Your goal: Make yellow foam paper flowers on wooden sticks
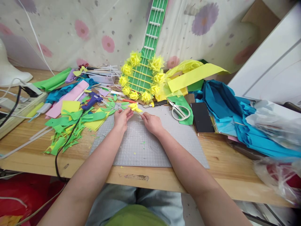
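Between my two hands, above the far part of a grey cutting mat [150, 147], is a small yellow paper flower [134, 107]. My left hand [121, 119] has its fingertips closed on the flower's left side. With thumb and forefinger, my right hand [152, 122] pinches the flower's thin lower end, whether stick or twisted paper I cannot make out. Just behind them a green guitar-shaped paper piece [143, 77] leans on the wall, its body ringed with yellow paper flowers and its neck strung with white strings. Small green paper leaves [111, 105] lie beyond my left hand.
A blue glue gun [92, 100] and green paper scraps [66, 131] lie left, its black cord [68, 141] hanging over the table edge. White-handled scissors [180, 111], a utility knife [157, 103], a black phone [202, 117] and blue paper [221, 106] are to the right.
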Available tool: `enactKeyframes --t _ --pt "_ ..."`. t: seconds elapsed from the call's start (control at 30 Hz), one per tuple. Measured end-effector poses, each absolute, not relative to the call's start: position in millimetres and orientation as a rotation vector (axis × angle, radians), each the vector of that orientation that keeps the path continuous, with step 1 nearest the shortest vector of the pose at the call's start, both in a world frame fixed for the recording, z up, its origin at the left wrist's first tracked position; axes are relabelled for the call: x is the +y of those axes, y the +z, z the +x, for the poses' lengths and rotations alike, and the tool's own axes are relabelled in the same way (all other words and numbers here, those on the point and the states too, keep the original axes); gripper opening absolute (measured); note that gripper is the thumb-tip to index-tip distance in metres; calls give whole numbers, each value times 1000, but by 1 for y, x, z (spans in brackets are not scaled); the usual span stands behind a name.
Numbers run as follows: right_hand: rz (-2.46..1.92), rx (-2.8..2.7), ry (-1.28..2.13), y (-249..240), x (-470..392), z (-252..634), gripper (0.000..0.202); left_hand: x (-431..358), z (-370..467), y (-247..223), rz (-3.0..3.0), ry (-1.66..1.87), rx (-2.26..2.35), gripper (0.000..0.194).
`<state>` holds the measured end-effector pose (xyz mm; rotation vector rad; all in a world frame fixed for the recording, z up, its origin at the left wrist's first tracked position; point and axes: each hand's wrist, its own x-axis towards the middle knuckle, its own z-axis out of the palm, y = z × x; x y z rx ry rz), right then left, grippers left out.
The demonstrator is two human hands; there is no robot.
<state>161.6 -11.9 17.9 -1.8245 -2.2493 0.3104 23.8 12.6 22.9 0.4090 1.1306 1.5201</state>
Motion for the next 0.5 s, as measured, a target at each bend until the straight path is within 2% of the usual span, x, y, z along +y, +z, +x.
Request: enactKeyframes --t 0.33,0.5 --pt "-1763 -2271 290 18 -13 161 38 14 23 25 421 1537 1184 37" --pt "-1818 -2264 291 17 -13 160 38 14 23 20 451 1511 1140 33"
